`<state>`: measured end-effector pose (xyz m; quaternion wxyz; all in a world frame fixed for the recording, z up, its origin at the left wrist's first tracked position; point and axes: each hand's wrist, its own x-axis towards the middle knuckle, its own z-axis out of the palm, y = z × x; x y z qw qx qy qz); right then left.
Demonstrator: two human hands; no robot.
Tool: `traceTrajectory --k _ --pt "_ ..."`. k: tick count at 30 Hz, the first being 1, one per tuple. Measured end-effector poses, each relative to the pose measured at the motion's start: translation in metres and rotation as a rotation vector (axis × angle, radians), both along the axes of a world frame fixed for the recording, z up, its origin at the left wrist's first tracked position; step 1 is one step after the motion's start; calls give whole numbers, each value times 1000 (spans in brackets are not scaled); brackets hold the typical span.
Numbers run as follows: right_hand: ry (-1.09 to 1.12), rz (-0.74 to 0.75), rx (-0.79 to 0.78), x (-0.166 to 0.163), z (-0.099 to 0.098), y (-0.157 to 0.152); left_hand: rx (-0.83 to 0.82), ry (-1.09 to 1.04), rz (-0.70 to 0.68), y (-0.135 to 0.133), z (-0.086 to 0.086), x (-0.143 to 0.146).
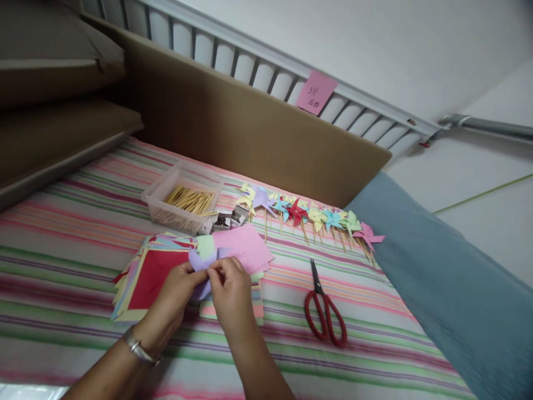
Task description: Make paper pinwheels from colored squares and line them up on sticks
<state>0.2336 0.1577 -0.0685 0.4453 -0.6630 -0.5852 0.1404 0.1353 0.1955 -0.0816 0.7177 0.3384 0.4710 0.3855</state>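
A purple paper pinwheel (201,290), its corners folded inward, is held between my two hands above the stacks of coloured paper. My left hand (180,286), with a silver bangle at the wrist, grips its left side with thumb and fingers. At the middle of the purple paper my right hand (231,286) is closed in a pinch; whether a small pin is between the fingertips is hidden. Under and beside my left hand lies a stack of paper squares with a red sheet (156,278) on top. Pink sheets (241,247) lie behind my right hand.
Red-handled scissors (322,311) lie to the right on the striped cloth (287,366). Behind the paper stand a clear plastic box (154,203) of wooden sticks and small boxes (222,220). Finished pinwheels (297,213) lie in a row before a brown board (250,133).
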Motion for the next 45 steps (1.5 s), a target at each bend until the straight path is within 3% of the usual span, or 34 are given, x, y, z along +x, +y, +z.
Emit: traceTrajectory --k 7,13,21,37,45 --pt "-138 52 15 -3 -2 -1 -77 -136 -22 -1 2 -1" --pt "-39 113 29 -2 -4 1 -79 -135 11 2 0 -2" --pt "-60 21 5 4 1 0 -47 -25 58 4 -3 -4" --pt "-69 137 -28 4 -1 2 -60 -113 45 3 0 -8" --pt "-100 80 -34 7 7 -2 -75 -111 55 6 -1 -8"
